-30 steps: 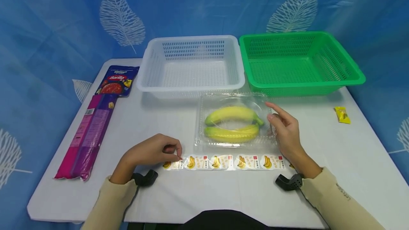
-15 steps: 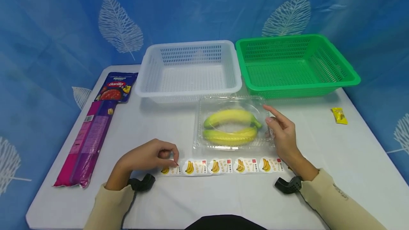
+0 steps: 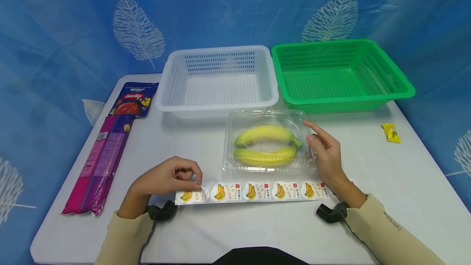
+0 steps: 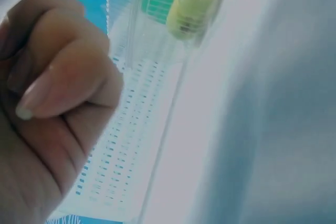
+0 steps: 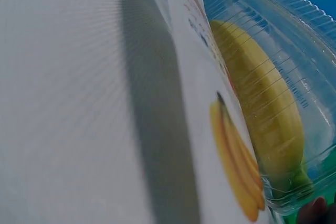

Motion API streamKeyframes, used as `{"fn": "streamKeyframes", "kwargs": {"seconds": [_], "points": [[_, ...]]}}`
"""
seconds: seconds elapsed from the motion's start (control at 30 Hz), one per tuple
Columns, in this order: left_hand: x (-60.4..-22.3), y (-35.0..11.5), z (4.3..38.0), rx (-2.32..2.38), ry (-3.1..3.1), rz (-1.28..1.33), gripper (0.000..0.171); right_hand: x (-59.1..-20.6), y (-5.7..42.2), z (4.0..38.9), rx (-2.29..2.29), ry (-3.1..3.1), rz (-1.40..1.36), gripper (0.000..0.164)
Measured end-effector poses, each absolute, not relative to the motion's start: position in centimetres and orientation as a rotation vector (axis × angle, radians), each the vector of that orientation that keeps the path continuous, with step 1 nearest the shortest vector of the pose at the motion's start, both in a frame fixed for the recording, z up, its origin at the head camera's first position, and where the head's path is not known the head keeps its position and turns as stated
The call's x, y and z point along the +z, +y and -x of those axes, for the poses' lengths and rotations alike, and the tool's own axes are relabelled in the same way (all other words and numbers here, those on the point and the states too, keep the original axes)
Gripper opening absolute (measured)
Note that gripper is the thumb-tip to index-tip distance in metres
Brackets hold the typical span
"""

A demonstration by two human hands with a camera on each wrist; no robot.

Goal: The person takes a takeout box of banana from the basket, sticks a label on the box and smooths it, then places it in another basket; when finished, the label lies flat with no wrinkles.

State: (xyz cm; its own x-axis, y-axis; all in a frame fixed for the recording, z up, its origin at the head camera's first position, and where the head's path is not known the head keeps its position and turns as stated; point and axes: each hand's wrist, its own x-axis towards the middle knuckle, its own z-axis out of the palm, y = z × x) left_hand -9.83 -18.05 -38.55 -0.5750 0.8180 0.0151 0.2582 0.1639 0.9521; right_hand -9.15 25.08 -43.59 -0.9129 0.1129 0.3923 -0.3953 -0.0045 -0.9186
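Note:
A strip of banana stickers (image 3: pixel 251 192) lies in front of me, and its left part is bent up off the white table. My left hand (image 3: pixel 167 177) pinches the strip near its left end with thumb and forefinger. In the left wrist view the fingers of that hand (image 4: pixel 68 72) are curled. Behind the strip stands a clear plastic clamshell box (image 3: pixel 229 144) with two bananas (image 3: pixel 265 146) inside. My right hand (image 3: pixel 327 152) holds the box by its right edge. The right wrist view shows a printed sticker (image 5: pixel 231 156) close up beside the box.
A white basket (image 3: pixel 217 105) and a green basket (image 3: pixel 342 103) stand side by side at the back. On the left lie a blue Barilla pouch (image 3: pixel 133 99) and a long purple packet (image 3: pixel 99 165). A small yellow packet (image 3: pixel 391 133) lies far right.
My left hand has drawn back slightly to the left, and the left part of the sticker strip has come up with it. The right hand stays at the box edge.

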Motion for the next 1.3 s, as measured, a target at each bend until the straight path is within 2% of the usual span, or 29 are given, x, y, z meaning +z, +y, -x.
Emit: {"fn": "streamKeyframes", "kwargs": {"seconds": [0.43, 0.57, 0.7, 1.0, 1.3], "points": [[-38.3, -19.1, 9.9, 1.67, 1.773, -1.112, 0.019, -43.9, 25.2, 9.2, 1.925, -1.958, -0.279, 0.036], [-38.5, -19.5, 10.4, 1.787, 1.593, -1.236, 0.022, -43.9, 25.2, 9.2, 1.93, -1.963, -0.297, 0.037], [-38.8, -19.8, 11.0, 1.902, 1.34, -1.382, 0.018, -43.8, 25.1, 9.2, 1.911, -1.977, -0.281, 0.037], [-37.8, -20.0, 11.3, 1.97, 1.16, -1.52, 0.004, -43.8, 25.1, 9.2, 1.927, -1.961, -0.284, 0.037], [-38.6, -20.3, 11.7, 1.935, 1.228, -1.478, 0.01, -43.6, 25.0, 9.1, 1.954, -1.934, -0.292, 0.037]]}}
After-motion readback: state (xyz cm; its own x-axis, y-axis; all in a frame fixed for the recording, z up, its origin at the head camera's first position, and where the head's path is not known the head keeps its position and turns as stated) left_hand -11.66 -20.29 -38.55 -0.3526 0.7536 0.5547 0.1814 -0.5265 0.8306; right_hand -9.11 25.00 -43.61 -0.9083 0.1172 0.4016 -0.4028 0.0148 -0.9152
